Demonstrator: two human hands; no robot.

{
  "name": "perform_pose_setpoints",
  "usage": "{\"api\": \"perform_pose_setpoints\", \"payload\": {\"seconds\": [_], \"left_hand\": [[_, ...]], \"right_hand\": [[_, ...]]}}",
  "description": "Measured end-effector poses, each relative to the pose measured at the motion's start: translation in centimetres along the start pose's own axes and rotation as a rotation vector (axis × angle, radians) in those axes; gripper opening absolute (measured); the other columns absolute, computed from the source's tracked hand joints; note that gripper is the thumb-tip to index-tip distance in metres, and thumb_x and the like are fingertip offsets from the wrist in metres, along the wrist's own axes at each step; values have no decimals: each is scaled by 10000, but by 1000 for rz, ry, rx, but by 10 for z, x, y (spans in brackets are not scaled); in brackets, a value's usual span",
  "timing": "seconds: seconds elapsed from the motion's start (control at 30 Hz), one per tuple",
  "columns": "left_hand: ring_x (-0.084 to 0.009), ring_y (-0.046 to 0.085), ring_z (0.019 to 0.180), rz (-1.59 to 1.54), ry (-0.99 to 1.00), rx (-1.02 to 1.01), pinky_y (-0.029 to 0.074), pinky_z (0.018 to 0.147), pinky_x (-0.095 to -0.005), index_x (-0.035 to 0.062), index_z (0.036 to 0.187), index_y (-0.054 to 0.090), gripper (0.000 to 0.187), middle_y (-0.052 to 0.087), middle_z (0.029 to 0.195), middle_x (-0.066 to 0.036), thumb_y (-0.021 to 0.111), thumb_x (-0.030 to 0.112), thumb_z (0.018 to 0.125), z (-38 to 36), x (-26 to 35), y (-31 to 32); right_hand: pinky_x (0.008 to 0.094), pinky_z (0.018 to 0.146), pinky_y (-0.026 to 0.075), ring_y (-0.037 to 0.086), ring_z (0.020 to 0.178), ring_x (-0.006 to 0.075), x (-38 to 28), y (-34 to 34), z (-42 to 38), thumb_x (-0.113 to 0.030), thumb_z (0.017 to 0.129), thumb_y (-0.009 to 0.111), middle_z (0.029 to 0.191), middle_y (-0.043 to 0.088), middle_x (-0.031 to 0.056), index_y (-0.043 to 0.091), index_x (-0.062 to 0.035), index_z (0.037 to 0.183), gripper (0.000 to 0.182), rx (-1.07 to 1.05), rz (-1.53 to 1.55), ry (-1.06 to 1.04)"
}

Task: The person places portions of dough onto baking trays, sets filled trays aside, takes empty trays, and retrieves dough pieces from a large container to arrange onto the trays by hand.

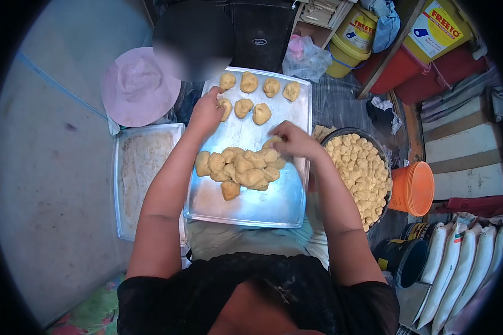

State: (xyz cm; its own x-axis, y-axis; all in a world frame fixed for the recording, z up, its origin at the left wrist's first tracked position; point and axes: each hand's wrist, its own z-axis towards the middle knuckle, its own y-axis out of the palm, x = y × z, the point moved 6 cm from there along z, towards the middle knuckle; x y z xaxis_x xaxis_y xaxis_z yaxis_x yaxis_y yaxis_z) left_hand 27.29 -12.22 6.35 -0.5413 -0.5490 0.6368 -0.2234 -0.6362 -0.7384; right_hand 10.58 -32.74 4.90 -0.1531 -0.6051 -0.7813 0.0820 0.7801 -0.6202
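Observation:
A metal tray (246,209) rests in front of me, over my lap. Along its far end lie several dough balls (248,82) in two rows, and a heap of dough pieces (243,167) sits near its middle. My left hand (208,111) is at the tray's left edge, its fingers closed on a dough ball (224,109) at the left end of the second row. At the right end of the heap, my right hand (292,140) has its fingers bent round a dough piece (271,143), partly hidden by the hand.
A round black basin (356,176) full of dough pieces stands right of the tray, beside an orange bucket (412,188). Another tray (145,178) and a pink hat (141,86) are at the left. Yellow buckets (352,42) stand at the back right.

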Motion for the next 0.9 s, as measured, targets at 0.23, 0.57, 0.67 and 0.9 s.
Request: {"api": "perform_pose_setpoints", "payload": {"seconds": [0.23,0.57,0.67,0.9], "left_hand": [[-240,513,1174,283,487,-51,306,1011,-439,106,1098,694,317,648,985,-70,697,183,790,-15,90,26],[-252,602,1026,391,599,-125,374,923,-403,77,1066,694,251,659,1037,-84,616,157,842,-2,87,90],[-275,593,1057,319,565,107,364,939,-413,78,1125,683,289,657,1088,-111,619,163,856,-11,93,57],[-286,531,1161,453,181,-117,329,955,-431,80,1194,664,472,644,1164,-126,748,261,767,-15,56,29]], "right_hand": [[357,789,519,649,862,238,23,-33,-8,-108,783,710,978,652,123,673,-25,1086,316,504,199,-3],[438,811,487,609,958,313,12,-6,9,-210,806,686,1003,618,121,671,-127,1186,388,475,-439,-51],[413,859,439,559,1050,280,-21,-17,-5,-212,802,692,1042,609,73,662,-164,1212,414,562,-549,-130],[445,937,317,522,1090,244,-35,21,27,-314,752,755,1096,614,33,641,-224,1229,498,342,-602,-228]]}}
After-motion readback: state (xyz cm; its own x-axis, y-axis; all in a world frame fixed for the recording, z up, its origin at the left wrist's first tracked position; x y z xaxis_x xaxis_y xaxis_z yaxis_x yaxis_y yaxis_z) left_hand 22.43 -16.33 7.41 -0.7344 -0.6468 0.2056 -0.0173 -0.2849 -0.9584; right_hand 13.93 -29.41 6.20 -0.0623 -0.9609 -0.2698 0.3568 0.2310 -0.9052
